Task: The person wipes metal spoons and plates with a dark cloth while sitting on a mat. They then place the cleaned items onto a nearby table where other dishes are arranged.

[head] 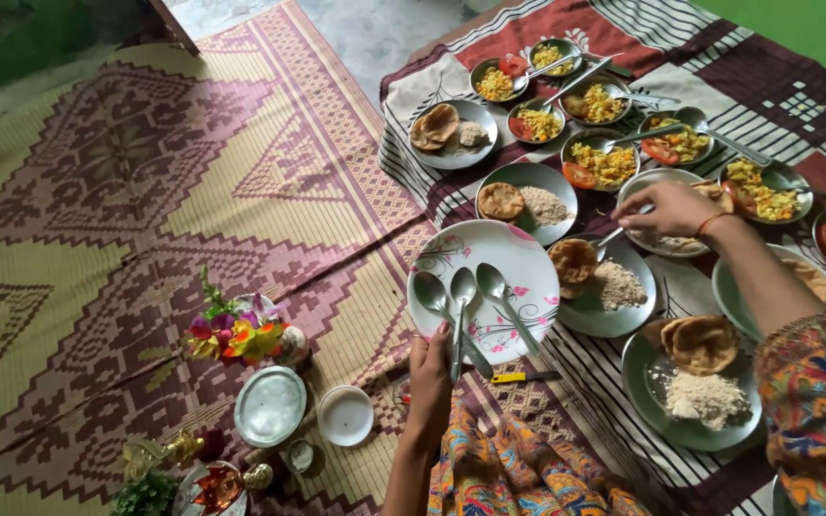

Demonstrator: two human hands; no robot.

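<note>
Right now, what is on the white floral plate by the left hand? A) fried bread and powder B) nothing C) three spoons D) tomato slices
C: three metal spoons lie on the white floral plate, and the left hand grips the handle of one; no food shows on it.

Bright floral sleeve (819,401) — orange bangle (711,223), finger ring (415,335)

Three steel spoons (461,301) on a floral white plate (509,258)

The spoons lie fanned, bowls up and handles toward the near rim, where the left hand (429,368) grips them; the plate rests on the striped cloth (576,368).
</note>
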